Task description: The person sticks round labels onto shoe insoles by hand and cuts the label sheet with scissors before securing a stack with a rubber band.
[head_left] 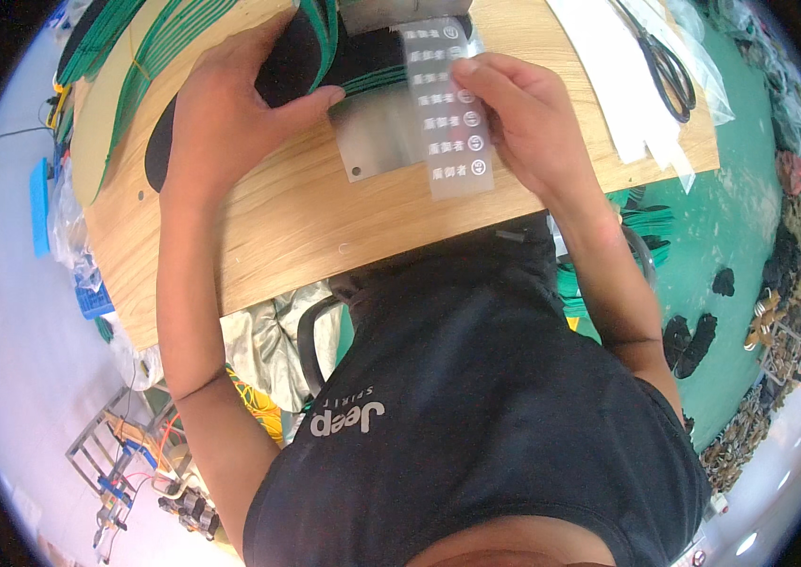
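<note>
My right hand (523, 113) pinches the edge of a translucent strip (457, 170) with a column of repeated white printed marks. The strip hangs over a shiny metal plate (372, 142) on the wooden table (325, 222). Beside it, my left hand (230, 113) rests with its thumb spread away from the fingers, against black insole-like pieces (287, 71) with green edges. Its fingertips are partly hidden. The left thumb tip reaches the near edge of a layered black and green stack (372, 80) at the plate's far side.
More green-edged layered pieces (140, 80) lie at the table's far left. White sheets (599, 76) and black-handled scissors (670, 80) are at the far right. Below the table on the right stand green bundles (646, 227). A metal frame (103, 463) stands at the lower left.
</note>
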Motion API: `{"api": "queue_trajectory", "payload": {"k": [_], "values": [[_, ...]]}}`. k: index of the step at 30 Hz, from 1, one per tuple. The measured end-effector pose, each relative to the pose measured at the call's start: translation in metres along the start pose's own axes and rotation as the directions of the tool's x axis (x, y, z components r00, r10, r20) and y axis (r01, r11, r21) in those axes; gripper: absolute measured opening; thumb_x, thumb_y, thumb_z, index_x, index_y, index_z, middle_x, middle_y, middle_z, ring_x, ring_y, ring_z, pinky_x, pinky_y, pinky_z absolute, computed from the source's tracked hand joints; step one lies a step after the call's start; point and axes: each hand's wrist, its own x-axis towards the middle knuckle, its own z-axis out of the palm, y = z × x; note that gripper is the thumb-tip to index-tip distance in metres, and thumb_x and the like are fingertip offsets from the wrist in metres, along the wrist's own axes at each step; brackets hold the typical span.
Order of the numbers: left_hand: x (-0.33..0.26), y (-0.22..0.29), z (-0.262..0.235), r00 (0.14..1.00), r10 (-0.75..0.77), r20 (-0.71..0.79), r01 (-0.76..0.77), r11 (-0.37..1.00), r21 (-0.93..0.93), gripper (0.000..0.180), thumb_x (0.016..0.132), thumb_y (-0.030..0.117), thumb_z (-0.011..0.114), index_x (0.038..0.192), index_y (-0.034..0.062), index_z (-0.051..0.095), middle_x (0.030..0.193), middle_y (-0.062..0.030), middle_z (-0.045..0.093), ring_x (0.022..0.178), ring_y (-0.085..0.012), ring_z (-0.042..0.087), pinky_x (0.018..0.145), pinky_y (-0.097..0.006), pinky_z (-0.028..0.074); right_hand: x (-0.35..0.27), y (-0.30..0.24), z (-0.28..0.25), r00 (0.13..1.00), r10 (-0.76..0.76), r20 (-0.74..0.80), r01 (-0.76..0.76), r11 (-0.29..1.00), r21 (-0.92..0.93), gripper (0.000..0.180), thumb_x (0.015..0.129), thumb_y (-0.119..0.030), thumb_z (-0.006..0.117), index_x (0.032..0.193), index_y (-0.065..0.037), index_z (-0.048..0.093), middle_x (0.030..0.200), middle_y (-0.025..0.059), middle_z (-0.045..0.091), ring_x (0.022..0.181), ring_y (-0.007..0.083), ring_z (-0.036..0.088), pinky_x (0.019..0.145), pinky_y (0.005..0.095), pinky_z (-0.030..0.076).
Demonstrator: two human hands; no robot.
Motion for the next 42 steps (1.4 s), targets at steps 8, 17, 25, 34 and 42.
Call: {"api": "queue_trajectory", "payload": {"k": [8,17,25,34,42], "values": [[0.000,0.002,-0.002,0.998,-0.060,-0.025,0.056,0.990,-0.129,0.051,0.070,0.027,0.072,0.112,0.0013,0.059,0.096,-0.0177,0.065,0.086,-0.0315,0.062,0.076,-0.035,0.049,-0.005,-0.016,-0.015,0.925,-0.050,-0.378,0.167,0.945,0.282,0.019,0.091,-0.015,0.054,0.086,0.003,0.060,0.075,0.0056,0.062,0.063,0.0099,0.058,0.060,0.0209,0.048],[-0.004,-0.017,-0.009,0.838,-0.520,-0.167,0.343,0.739,-0.579,0.018,0.073,0.011,0.059,0.083,-0.0032,0.062,0.071,-0.0019,0.062,0.067,-0.0080,0.052,0.063,-0.024,0.044,0.008,-0.008,0.003,0.977,0.206,-0.052,-0.201,0.976,0.088,0.023,0.088,-0.018,0.056,0.078,0.002,0.062,0.066,0.0073,0.063,0.050,0.0124,0.058,0.043,0.0246,0.044],[-0.005,-0.016,-0.009,0.854,-0.487,-0.180,0.324,0.771,-0.549,0.018,0.073,0.014,0.060,0.081,-0.0018,0.062,0.068,-0.0022,0.060,0.065,-0.0082,0.050,0.062,-0.025,0.044,0.006,-0.014,0.007,0.978,0.207,-0.002,-0.207,0.978,-0.017,0.024,0.088,-0.019,0.057,0.077,0.001,0.062,0.065,0.0067,0.062,0.052,0.0122,0.058,0.045,0.0245,0.045],[-0.007,-0.017,-0.007,0.867,-0.460,-0.194,0.320,0.809,-0.493,0.019,0.073,0.017,0.061,0.078,-0.0013,0.062,0.064,-0.0028,0.059,0.062,-0.0090,0.051,0.060,-0.026,0.044,0.006,-0.008,0.006,0.976,0.217,-0.021,-0.218,0.976,-0.012,0.024,0.087,-0.020,0.058,0.077,0.001,0.062,0.064,0.0061,0.062,0.050,0.0114,0.056,0.045,0.0240,0.044],[-0.010,-0.014,-0.004,0.906,-0.417,-0.067,0.347,0.825,-0.447,0.022,0.076,0.020,0.062,0.084,-0.0004,0.063,0.067,-0.0074,0.060,0.064,-0.0109,0.053,0.061,-0.027,0.045,0.004,-0.011,0.008,0.983,0.180,-0.021,-0.181,0.982,-0.058,0.025,0.088,-0.020,0.057,0.077,0.001,0.062,0.064,0.0067,0.062,0.050,0.0121,0.057,0.045,0.0240,0.045]]}}
